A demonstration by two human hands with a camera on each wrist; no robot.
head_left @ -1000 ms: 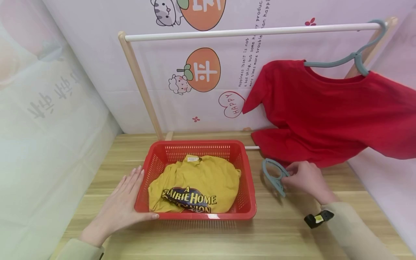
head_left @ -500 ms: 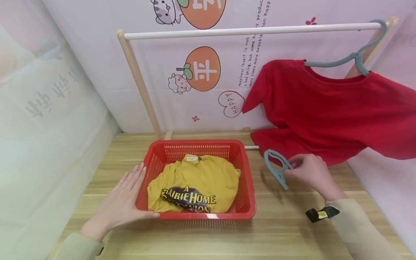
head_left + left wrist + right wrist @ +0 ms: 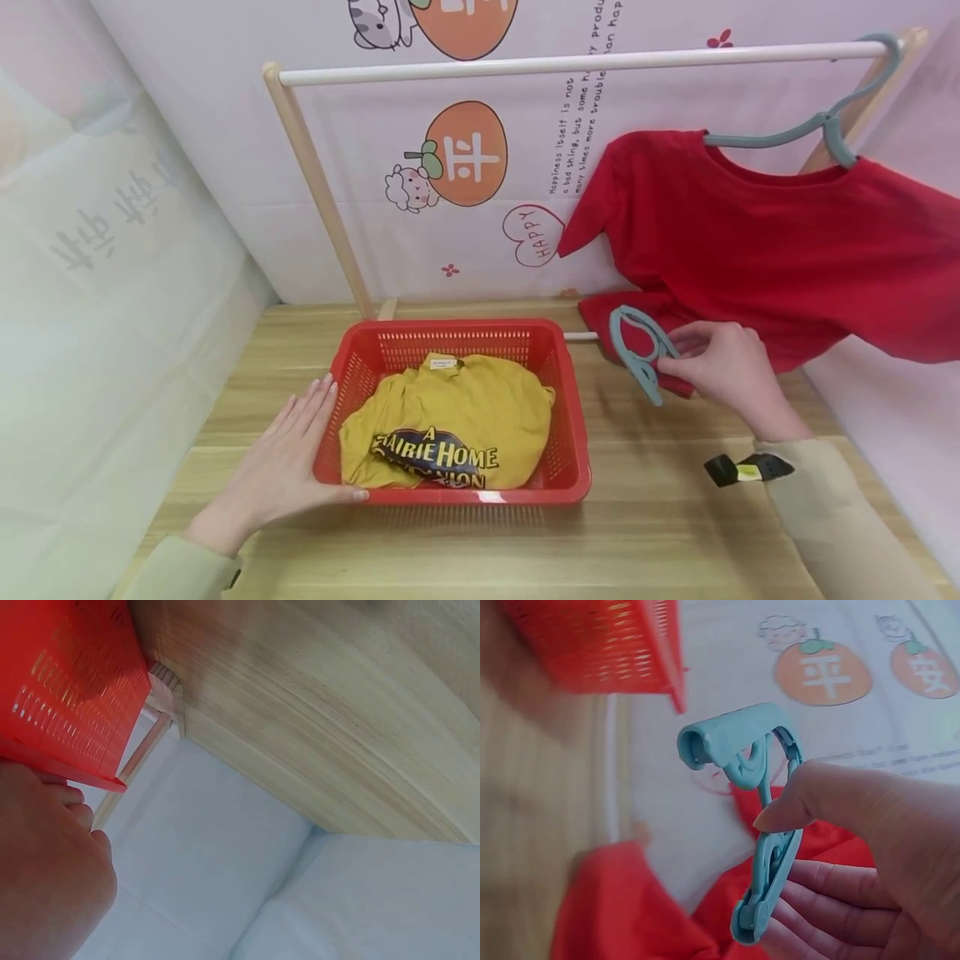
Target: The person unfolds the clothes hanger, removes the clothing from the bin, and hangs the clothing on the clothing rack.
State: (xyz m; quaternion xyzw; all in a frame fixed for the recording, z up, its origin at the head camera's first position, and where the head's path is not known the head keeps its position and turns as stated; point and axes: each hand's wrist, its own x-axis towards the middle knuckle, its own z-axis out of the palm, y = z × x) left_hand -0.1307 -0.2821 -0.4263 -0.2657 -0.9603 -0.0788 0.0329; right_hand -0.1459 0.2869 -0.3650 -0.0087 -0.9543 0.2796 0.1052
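In the head view, a red basket [image 3: 480, 497] stands on the wooden table [image 3: 450, 558], nearer its left edge than its right, with a crumpled yellow shirt [image 3: 457, 408] inside, its dark printed patch facing the near side. The left hand [image 3: 281, 467] lies flat along the basket's left side, fingers extended and together, thumb stretched out along the near rim. To the basket's right, between it and the table's right edge, the right hand [image 3: 723, 367] pinches a blue-grey folded hanger [image 3: 643, 375] between thumb and fingers, in front of the hem of a red shirt [image 3: 750, 242]. That shirt hangs at the table's far right corner on a second hanger [image 3: 776, 138], hooked over the white bar [image 3: 465, 69] of the rack, near its right end. A printed backdrop [image 3: 420, 258] rises behind the table's far edge.

In the left wrist view, the left hand rests against the basket's rim, some fingertips hidden, with bare tabletop beside the basket.

In the right wrist view, the thumb presses the narrow middle of the folded hanger while fingers lie behind it; its rounded end points toward the basket, apart from it.
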